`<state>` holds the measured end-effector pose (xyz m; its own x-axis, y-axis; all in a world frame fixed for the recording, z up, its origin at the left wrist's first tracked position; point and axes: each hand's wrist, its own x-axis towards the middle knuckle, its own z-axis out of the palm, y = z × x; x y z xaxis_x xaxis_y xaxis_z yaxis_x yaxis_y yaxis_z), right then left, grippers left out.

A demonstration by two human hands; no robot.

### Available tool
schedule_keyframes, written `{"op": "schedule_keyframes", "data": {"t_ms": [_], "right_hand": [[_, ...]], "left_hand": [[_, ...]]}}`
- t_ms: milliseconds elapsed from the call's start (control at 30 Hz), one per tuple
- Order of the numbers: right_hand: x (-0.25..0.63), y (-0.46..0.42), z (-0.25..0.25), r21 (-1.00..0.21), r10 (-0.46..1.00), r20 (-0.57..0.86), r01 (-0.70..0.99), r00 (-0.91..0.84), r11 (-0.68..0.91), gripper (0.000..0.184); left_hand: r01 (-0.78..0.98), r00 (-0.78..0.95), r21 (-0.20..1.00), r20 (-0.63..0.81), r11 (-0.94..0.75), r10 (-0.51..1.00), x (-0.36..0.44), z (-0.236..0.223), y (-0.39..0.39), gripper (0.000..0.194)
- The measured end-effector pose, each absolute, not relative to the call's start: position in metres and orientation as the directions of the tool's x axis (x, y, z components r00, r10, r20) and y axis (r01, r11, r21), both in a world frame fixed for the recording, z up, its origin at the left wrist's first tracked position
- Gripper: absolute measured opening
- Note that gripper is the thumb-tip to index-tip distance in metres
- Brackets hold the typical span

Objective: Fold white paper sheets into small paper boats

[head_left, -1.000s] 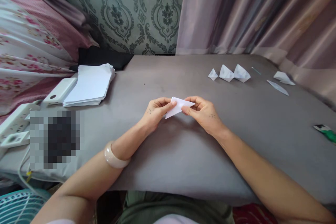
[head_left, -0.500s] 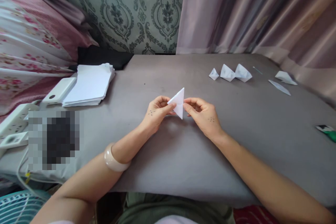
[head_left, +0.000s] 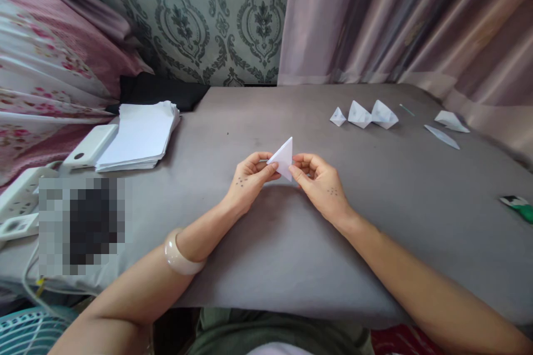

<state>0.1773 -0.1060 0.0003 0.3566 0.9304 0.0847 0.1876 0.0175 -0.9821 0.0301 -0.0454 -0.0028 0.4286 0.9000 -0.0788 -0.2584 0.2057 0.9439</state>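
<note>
A small white sheet of folded paper (head_left: 285,156), triangular in outline, is held up over the middle of the table. My left hand (head_left: 250,177) pinches its left corner, thumb in front and fingers behind. At the right edge, the thumb and fingers of my right hand (head_left: 320,180) close on the paper, with the fingertips partly hidden behind it. Dark dots mark the backs of both hands, and a pale bangle (head_left: 180,255) circles my left forearm.
A stack of white paper (head_left: 135,133) lies at the left by a white box (head_left: 90,147) and a power strip (head_left: 25,191). Folded paper pieces (head_left: 360,115) stand at the back right; more paper (head_left: 452,120) lies farther right. A blue fan (head_left: 35,330) is below left.
My right thumb has come onto the paper's right edge, where the fingertips were just beside it. The paper is slightly turned, and its lower tip sits higher.
</note>
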Motion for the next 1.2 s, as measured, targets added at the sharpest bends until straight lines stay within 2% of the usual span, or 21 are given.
{"op": "schedule_keyframes", "data": {"t_ms": [200,333,433,600,733,833,967,1067,1200], "right_hand": [[0.171,-0.109,-0.009,-0.916,0.921,0.26,0.376,0.291,0.14,0.032],[0.167,-0.112,-0.008,-0.911,0.932,0.251,0.391,0.263,0.136,0.027],[0.166,-0.111,-0.007,-0.938,0.929,0.192,0.339,0.315,0.079,0.021],[0.173,-0.106,-0.009,-0.977,0.933,0.069,0.213,0.353,-0.008,0.028],[0.186,-0.101,-0.007,-0.992,0.957,-0.115,0.022,0.268,-0.125,0.034],[0.196,-0.1,-0.002,-0.96,0.968,-0.222,-0.2,0.118,-0.196,0.037],[0.203,-0.099,0.001,-0.913,0.972,-0.22,-0.331,-0.088,-0.236,0.032],[0.203,-0.099,0.001,-0.919,0.965,-0.188,-0.315,-0.18,-0.238,0.03],[0.204,-0.099,0.002,-0.931,0.957,-0.172,-0.28,-0.232,-0.235,0.032]], "left_hand": [[-0.252,0.395,0.947,-0.087,0.199,0.914,0.029,-0.007,-0.043,0.036],[-0.229,0.379,0.956,-0.084,0.181,0.921,0.028,-0.011,-0.041,0.035],[-0.205,0.424,0.962,-0.079,0.18,0.902,0.03,-0.012,-0.043,0.033],[-0.129,0.517,0.979,-0.071,0.159,0.853,0.032,-0.008,-0.051,0.036],[-0.111,0.564,0.981,-0.07,0.159,0.823,0.03,-0.003,-0.05,0.042],[-0.176,0.612,0.936,-0.138,0.304,0.779,0.027,-0.001,-0.044,0.048],[-0.19,0.713,0.864,-0.205,0.466,0.671,0.025,0.001,-0.04,0.05],[-0.154,0.756,0.89,-0.174,0.43,0.631,0.024,0.003,-0.04,0.039],[-0.129,0.735,0.911,-0.178,0.392,0.655,0.021,0.003,-0.039,0.031]]}}
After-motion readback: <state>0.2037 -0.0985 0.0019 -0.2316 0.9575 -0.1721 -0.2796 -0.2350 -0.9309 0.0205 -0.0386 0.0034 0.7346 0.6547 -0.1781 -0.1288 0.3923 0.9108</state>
